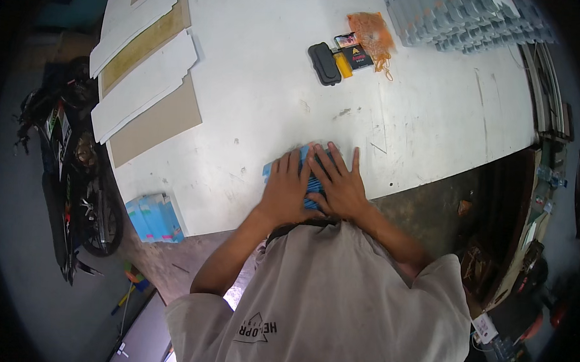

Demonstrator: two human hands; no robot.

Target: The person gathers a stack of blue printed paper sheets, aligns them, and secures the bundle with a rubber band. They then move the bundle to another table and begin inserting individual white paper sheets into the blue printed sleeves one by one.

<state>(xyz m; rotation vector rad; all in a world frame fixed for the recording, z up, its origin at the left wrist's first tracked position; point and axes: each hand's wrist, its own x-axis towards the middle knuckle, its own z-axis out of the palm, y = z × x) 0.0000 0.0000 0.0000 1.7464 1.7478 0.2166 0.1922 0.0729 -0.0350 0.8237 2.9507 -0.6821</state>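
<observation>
A: Where's the blue stack (313, 187)?
B: On the table (254, 109), by its six o'clock edge, under both hands. It shows between them, at the left hand's (282, 192) three o'clock and the right hand's (341, 188) nine.
A: Which is nearer?
B: Neither; both touch it. The right fingers fan wide; the left drape over it, gripping or not, I can't tell.
A: Long axis?
B: Too covered to tell.

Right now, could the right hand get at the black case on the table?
Probably yes: only white tabletop shows between the right hand and the black case. The hand would first have to leave the blue stack and reach forward.
</observation>
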